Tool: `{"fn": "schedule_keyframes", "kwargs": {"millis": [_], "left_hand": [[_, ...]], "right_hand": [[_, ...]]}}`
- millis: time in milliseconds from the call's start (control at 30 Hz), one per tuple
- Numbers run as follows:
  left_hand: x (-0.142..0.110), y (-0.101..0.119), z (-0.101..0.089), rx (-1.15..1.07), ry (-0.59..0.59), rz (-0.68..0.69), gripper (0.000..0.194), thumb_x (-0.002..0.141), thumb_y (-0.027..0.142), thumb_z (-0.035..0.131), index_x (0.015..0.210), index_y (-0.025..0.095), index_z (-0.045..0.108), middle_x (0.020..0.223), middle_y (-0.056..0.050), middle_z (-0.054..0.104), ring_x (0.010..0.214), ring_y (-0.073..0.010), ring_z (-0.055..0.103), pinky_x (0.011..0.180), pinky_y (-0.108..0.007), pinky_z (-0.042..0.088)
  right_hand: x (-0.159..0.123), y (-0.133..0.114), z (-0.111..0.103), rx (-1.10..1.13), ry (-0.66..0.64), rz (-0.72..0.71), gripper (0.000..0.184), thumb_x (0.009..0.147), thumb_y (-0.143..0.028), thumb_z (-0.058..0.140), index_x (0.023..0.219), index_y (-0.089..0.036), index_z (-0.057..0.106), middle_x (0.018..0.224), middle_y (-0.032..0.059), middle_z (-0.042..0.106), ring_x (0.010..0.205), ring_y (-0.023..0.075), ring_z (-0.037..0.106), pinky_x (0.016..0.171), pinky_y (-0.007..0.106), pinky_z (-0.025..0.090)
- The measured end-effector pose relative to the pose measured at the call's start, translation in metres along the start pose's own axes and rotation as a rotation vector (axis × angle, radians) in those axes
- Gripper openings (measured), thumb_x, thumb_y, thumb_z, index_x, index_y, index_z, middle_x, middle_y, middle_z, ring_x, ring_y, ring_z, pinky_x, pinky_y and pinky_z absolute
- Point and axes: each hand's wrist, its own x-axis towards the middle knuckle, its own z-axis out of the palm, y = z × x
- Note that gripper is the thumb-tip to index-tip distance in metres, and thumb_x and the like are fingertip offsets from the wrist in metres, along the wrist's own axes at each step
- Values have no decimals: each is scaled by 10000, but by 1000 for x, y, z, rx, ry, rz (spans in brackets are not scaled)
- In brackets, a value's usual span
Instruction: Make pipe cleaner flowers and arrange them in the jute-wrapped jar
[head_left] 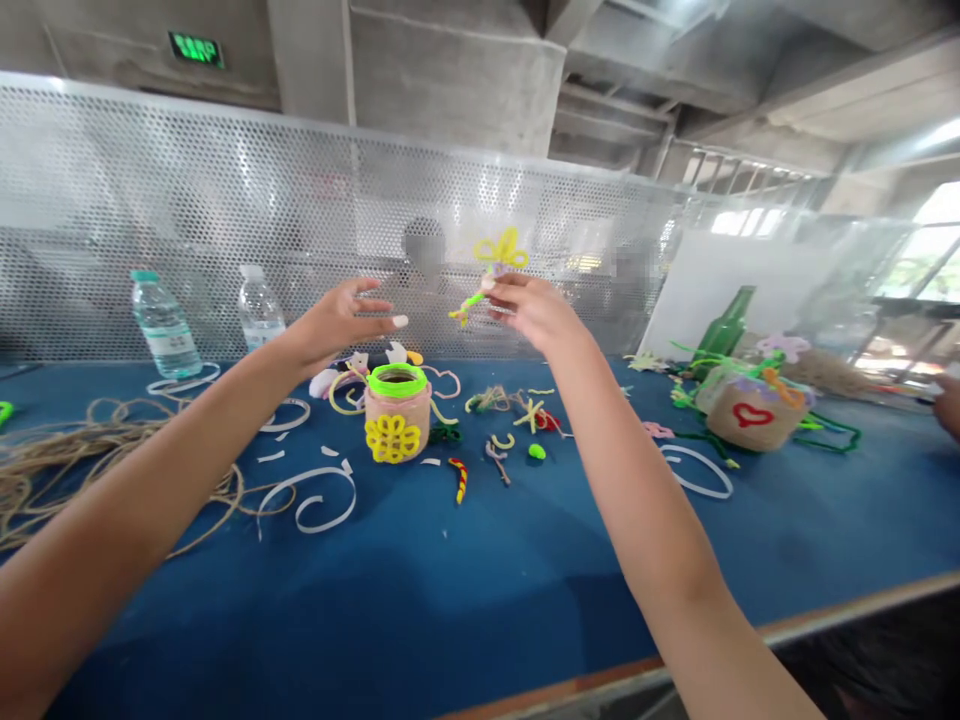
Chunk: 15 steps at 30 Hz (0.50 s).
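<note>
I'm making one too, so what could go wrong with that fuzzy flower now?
The pipe-cleaner flower is pinched in the right hand, so it might slip and fall among the scraps. The left arm reaches over loose jute twine, which could perhaps snag and drag things.

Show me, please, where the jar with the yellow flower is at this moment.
In the head view, the jar stands on the blue table, just below the left hand, with a white paper curl to its lower left.
</note>
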Motion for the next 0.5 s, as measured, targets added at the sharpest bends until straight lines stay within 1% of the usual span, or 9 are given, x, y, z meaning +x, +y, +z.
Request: {"fn": "schedule_keyframes", "kwargs": {"millis": [67,133,267,333,433,500], "left_hand": [[0,-1,2,41,-10,25,707,686,139,750,1321,116,439,1182,-159,586,1000,-227,612,940,-408,458],[0,-4,6,87,-18,84,624,665,203,765,1232,107,524,1105,-141,626,964,-227,623,912,-408,472],[-3,-11,22,174,-37,181,432,687,279,745,1065,107,628,962,-104,677,872,-201,640,815,-349,509],[-6,-14,29,187,-34,207,382,703,334,737,1008,118,659,902,-87,690,832,-191,643,759,-315,512],[-10,-15,35,96,-63,251,354,716,420,720,914,128,694,817,-63,693,783,-173,638,710,-278,497],[-11,-15,34,-17,-73,242,334,703,428,728,858,133,706,760,-42,681,732,-151,620,676,-256,481]], "right_hand": [[-4,-3,-1,-28,-5,24,125,632,-185,743,697,-192,637,813,22,663,810,135,603,741,290,476],[-8,-5,4,-54,-44,49,135,620,-196,751,683,-186,633,803,27,665,793,139,607,732,293,485],[-16,-10,22,-117,-211,92,150,626,-230,753,723,-176,651,850,52,685,818,164,624,723,310,506],[-20,-12,31,-132,-296,120,152,626,-217,748,739,-173,656,817,48,685,804,171,632,719,319,517],[-26,-15,44,-141,-374,174,143,623,-171,740,731,-171,647,745,30,672,749,170,636,700,326,527],[-28,-15,50,-142,-391,190,136,636,-163,735,739,-168,646,720,24,665,712,162,633,686,320,526]]}}
